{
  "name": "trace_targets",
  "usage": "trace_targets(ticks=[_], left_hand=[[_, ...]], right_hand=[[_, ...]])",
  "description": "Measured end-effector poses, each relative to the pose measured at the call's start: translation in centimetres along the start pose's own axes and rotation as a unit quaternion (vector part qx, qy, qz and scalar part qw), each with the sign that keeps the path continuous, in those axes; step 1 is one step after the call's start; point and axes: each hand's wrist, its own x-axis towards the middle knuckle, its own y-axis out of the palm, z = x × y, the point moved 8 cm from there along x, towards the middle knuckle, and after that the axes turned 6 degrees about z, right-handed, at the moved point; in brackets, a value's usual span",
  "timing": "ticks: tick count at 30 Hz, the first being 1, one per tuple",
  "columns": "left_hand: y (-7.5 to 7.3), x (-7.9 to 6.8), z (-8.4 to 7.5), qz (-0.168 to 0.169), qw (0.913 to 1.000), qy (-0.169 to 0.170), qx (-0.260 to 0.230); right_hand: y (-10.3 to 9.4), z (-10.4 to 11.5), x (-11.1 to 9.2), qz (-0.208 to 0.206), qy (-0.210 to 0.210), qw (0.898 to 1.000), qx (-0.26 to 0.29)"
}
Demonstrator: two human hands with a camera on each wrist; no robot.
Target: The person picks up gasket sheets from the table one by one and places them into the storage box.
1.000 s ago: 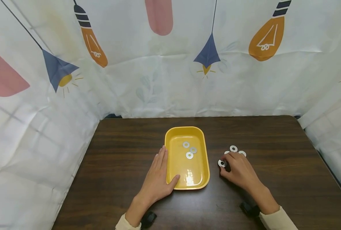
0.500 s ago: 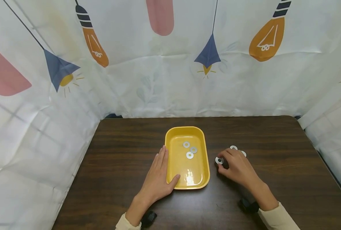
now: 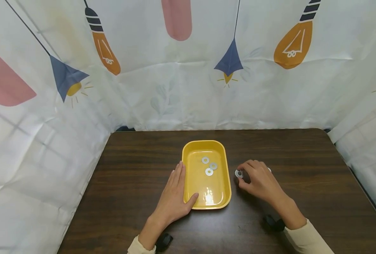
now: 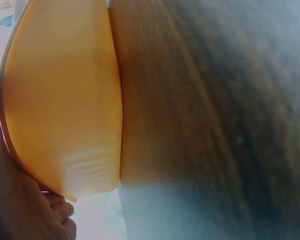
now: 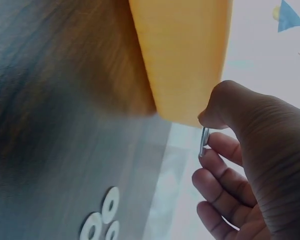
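My right hand (image 3: 261, 181) pinches a flat metal washer (image 3: 236, 173) between thumb and fingertips, just right of a yellow tray (image 3: 204, 192). In the right wrist view that washer (image 5: 203, 141) appears edge-on, held clear of the table. Three washers (image 3: 207, 172) lie close together inside the tray. My left hand (image 3: 173, 192) rests along the tray's left side with straight fingers, its thumb over the near rim. The left wrist view has the tray's outer wall (image 4: 65, 100) with part of the left hand (image 4: 22, 212) against it.
Loose washers (image 5: 106, 212) lie on the dark wooden table (image 3: 137, 165); the right hand mostly hides them in the head view. A white curtain (image 3: 188, 95) printed with lamps hangs behind the table and along both sides.
My right hand has moved slightly left and away from me with the washer, nearer the tray, and now covers most of the loose washers. The left hand and tray have stayed put.
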Motion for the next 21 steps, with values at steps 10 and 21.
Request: trace_targets(ticks=[10,21], left_hand=[[0.1,0.0,0.0,0.002,1.0,-0.001,-0.003],[-0.2,-0.1,-0.1,-0.01,0.9999,0.009,0.007]], right_hand=[[-0.8,1.0,1.2,-0.005,-0.023,1.0,0.003],[-1.2,2.9,3.2,0.001,-0.025,0.999,0.023]])
